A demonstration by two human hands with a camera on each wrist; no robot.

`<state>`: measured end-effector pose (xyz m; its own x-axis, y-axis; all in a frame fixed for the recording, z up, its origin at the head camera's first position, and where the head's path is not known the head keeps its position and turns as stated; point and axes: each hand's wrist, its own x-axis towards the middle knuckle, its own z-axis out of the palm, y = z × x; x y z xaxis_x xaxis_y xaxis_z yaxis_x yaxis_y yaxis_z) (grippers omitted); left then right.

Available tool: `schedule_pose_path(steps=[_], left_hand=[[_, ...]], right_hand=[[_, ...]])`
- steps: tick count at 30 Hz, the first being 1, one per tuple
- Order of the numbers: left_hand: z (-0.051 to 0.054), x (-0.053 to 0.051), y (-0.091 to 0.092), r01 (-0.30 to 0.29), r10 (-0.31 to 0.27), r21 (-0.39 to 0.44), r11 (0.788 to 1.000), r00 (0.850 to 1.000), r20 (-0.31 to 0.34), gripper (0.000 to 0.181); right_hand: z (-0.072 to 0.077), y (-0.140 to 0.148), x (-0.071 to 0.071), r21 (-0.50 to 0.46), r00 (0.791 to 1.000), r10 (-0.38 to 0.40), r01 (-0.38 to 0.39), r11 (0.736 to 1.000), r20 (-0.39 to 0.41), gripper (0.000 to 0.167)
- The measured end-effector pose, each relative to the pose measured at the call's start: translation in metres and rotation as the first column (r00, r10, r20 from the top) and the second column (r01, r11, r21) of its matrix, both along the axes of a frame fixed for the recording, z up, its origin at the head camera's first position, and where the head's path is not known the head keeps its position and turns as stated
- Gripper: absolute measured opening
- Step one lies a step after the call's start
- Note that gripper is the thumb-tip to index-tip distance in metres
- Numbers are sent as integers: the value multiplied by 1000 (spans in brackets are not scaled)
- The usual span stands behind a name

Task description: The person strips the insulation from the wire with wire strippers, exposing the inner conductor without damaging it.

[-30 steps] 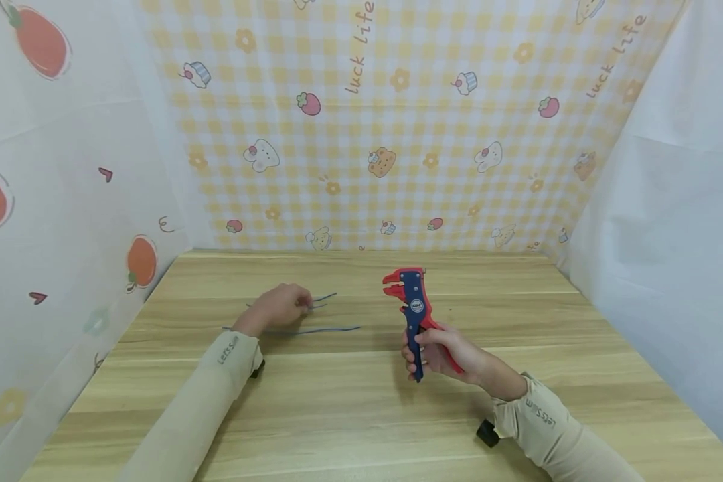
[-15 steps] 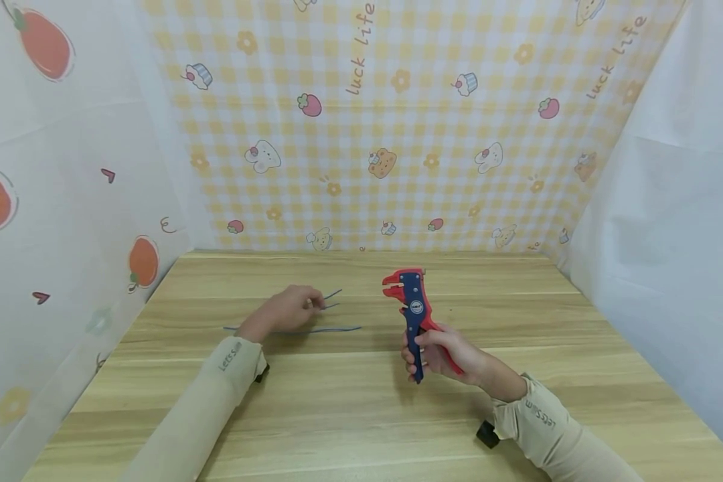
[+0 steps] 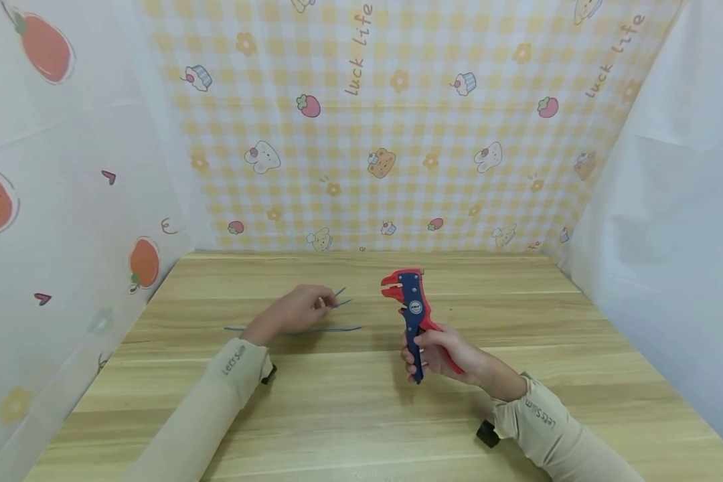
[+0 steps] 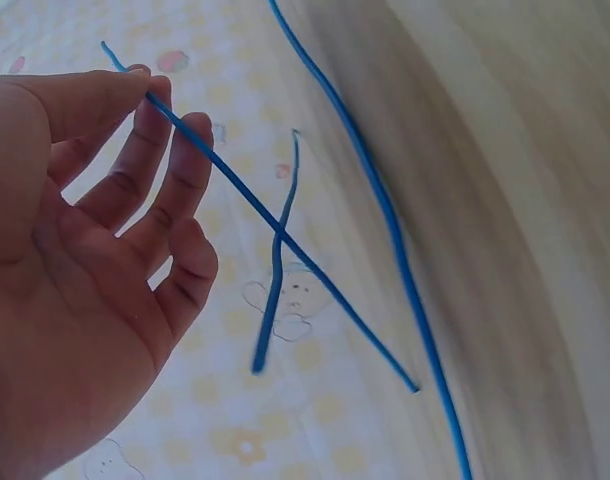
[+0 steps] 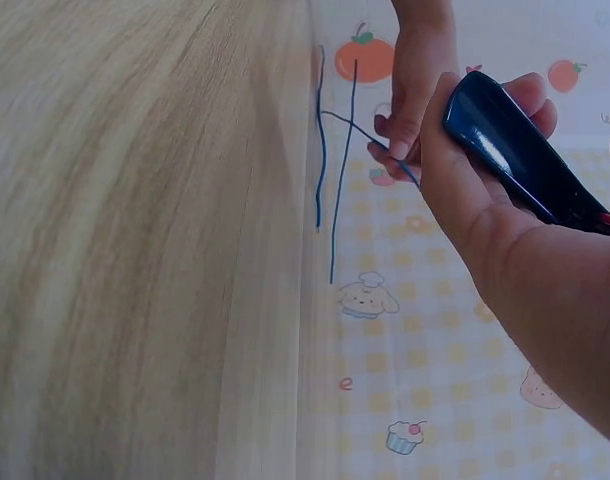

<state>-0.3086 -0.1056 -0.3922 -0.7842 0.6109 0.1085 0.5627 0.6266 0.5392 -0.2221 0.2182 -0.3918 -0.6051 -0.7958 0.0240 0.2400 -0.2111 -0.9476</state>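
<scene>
In the left wrist view, my left hand (image 4: 95, 230) pinches a thin blue wire (image 4: 275, 225) between thumb and index fingertip, the other fingers loosely bent. Beyond it lies a second blue wire (image 4: 274, 290); a third wire (image 4: 390, 220) runs along the table closer to me, seen also under the left hand (image 3: 301, 309) as a wire (image 3: 331, 329). My right hand (image 3: 452, 355) grips the handles of a red and dark blue wire stripper (image 3: 412, 291), its red jaws apart and facing left. In the right wrist view, one dark handle (image 5: 505, 145) shows in the right hand (image 5: 525, 240).
The wooden table (image 3: 361, 408) reaches back to a yellow checked cloth (image 3: 349, 187). White cloth stands at both sides, with fruit prints on the left one. A black wrist piece (image 3: 487, 434) shows below the right sleeve (image 3: 548, 422).
My left hand has moved to the right, and the two blue wire ends showing past its fingers have shifted right too. The right hand and stripper have hardly moved.
</scene>
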Motion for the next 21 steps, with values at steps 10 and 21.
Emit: schedule_pose_path(steps=[10, 21], left_hand=[[7, 3, 13, 41, -41, 56, 998, 999, -1, 16], [18, 11, 23, 118, -105, 103, 988, 987, -118, 11]], right_hand=[[1, 0, 0, 1, 1000, 1, -1, 1000, 8, 21], [0, 0, 1, 6, 999, 11, -11, 1000, 32, 20]])
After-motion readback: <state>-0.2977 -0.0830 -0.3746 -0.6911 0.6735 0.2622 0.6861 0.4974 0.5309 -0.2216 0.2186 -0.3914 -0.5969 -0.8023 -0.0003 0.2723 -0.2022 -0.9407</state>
